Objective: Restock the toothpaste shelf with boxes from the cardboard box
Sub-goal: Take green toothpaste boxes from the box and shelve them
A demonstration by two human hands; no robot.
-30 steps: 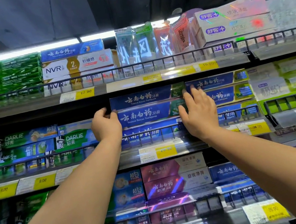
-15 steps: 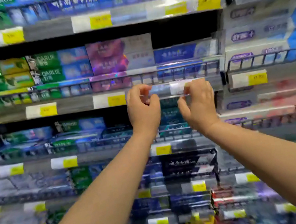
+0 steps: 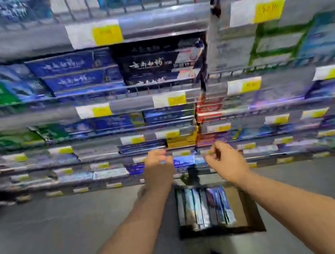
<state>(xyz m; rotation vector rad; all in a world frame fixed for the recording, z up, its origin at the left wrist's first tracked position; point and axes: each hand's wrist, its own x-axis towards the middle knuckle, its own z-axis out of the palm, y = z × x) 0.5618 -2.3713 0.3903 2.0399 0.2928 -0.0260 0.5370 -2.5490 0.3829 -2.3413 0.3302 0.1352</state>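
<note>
Pretty blurry shot. Shelves point(image 3: 158, 97) packed with toothpaste are filling the upper frame, grey floor point(image 3: 49, 242) lying below. Cardboard box point(image 3: 251, 212) is sitting lower centre, toothpaste boxes point(image 3: 204, 208) standing inside. Left hand point(image 3: 158, 169) and right hand point(image 3: 226, 161) are hanging loosely curled, gripping nothing.

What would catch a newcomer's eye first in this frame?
Two bare forearms reach forward from the bottom edge, the left hand and right hand loosely curled and holding nothing. Between them on the grey floor sits an open cardboard box with toothpaste boxes standing on edge inside. Behind, blurred wire shelves of toothpaste with yellow price tags fill the upper frame.
</note>
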